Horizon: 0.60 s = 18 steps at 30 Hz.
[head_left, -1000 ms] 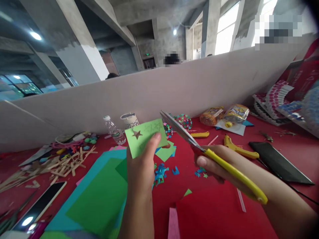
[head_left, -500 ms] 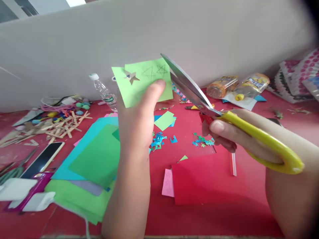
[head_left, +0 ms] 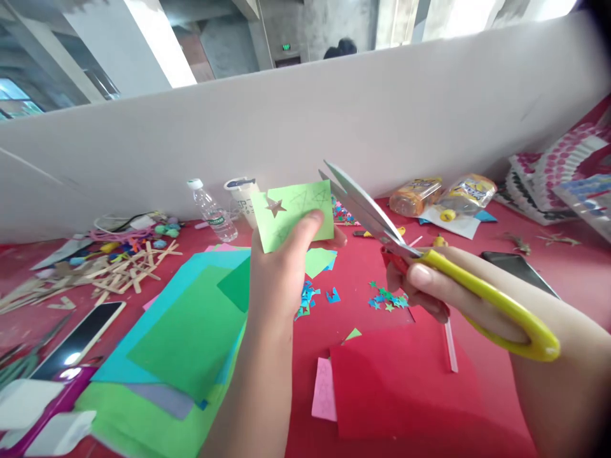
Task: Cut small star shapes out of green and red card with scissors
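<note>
At center frame, the left hand (head_left: 274,280) pinches a light green paper (head_left: 293,213) between thumb and fingers, holding it upright above the bench (head_left: 501,356). One star-shaped hole sits near its 10 o'clock corner, with faint pencilled stars to the right of it. At 3 o'clock of the paper, the right hand (head_left: 439,292) has its grip closed around the yellow handles of the scissors (head_left: 410,248), whose blades stand spread, tips just beside the paper's right edge.

Below, at 6 o'clock, small cut stars (head_left: 386,300) and blue scraps (head_left: 310,299) lie on the red bench. A red sheet (head_left: 396,375) lies nearer the person, and a stack of green and teal sheets (head_left: 191,337) spreads at 8 o'clock. A bottle (head_left: 212,213) and a cup (head_left: 242,197) stand at 11 o'clock against the partition; wooden sticks (head_left: 114,270) and a phone (head_left: 81,340) lie far left.

The risk, as I judge it: the thumb lies close under the drawn stars, so a long cut could nick it, and the lightly held paper may buckle or tear across a star.
</note>
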Available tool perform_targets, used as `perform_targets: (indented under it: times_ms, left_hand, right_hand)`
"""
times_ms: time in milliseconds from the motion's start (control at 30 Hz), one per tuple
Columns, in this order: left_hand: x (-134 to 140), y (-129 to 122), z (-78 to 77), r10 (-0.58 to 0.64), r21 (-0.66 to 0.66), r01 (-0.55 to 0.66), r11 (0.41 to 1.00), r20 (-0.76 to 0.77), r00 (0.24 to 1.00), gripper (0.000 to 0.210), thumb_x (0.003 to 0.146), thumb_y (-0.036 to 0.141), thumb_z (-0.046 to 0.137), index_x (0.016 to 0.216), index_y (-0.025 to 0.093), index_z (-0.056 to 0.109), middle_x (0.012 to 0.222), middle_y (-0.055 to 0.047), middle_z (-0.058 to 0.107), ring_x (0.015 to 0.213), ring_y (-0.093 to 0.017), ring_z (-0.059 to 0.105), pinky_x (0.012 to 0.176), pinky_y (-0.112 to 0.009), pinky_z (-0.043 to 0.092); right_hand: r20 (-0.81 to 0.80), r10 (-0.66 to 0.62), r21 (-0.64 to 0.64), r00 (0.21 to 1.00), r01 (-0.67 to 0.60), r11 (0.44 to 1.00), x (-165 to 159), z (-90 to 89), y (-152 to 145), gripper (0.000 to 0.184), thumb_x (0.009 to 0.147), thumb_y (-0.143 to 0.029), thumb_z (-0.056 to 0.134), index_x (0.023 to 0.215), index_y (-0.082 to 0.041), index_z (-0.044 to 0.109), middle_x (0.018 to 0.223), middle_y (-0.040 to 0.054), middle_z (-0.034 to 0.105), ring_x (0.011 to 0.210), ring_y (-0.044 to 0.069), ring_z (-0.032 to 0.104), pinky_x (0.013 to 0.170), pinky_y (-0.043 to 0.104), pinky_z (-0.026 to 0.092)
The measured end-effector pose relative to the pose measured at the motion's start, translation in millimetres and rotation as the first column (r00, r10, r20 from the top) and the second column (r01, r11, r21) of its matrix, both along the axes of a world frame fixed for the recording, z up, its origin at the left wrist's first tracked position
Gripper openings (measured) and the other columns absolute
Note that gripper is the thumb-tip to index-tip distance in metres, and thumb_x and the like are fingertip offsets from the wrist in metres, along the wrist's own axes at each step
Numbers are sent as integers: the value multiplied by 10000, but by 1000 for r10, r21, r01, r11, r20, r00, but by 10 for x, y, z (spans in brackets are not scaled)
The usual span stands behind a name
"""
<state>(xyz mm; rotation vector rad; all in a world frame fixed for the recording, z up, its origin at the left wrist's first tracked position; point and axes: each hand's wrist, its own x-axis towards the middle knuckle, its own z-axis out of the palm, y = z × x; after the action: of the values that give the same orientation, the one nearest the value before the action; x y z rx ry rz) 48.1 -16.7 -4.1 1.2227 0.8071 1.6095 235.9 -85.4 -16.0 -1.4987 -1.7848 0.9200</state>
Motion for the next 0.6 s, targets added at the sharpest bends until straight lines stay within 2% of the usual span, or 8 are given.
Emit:
perform_targets:
  times_ms: [167,333,500,600]
  left_hand:
    - [-35,18,-26,60,-22,-62,998,-74,995,46,751,238,714,762,197,697,767,-28,740,670,-235,736,686,-390,630]
    - [-26,12,-19,89,-4,-89,996,-61,994,53,758,241,724,792,202,714,754,-23,730,630,-213,717,649,-360,623]
    - [-6,-27,6,102,60,-98,993,-68,993,139,793,171,661,661,205,688,637,2,695,562,-185,684,615,-320,588]
    - [2,-44,15,84,73,-77,994,-86,993,154,800,154,633,676,212,703,593,5,681,622,-204,697,726,-351,594]
  right_hand:
    - [80,87,-99,993,-79,992,-24,115,12,658,849,-865,299,629,-250,373,575,-58,399,534,161,393,534,311,291]
    - [158,94,-200,983,-62,978,-65,131,13,608,875,-820,344,697,-242,414,628,-53,385,555,168,412,505,292,234]
    - [87,97,-167,991,-81,983,-133,130,23,612,863,-823,377,663,-244,395,592,-62,412,521,158,433,512,288,237]
    - [47,91,-122,995,-85,989,-173,107,26,644,849,-857,319,624,-254,336,571,-56,409,516,158,411,499,281,231]
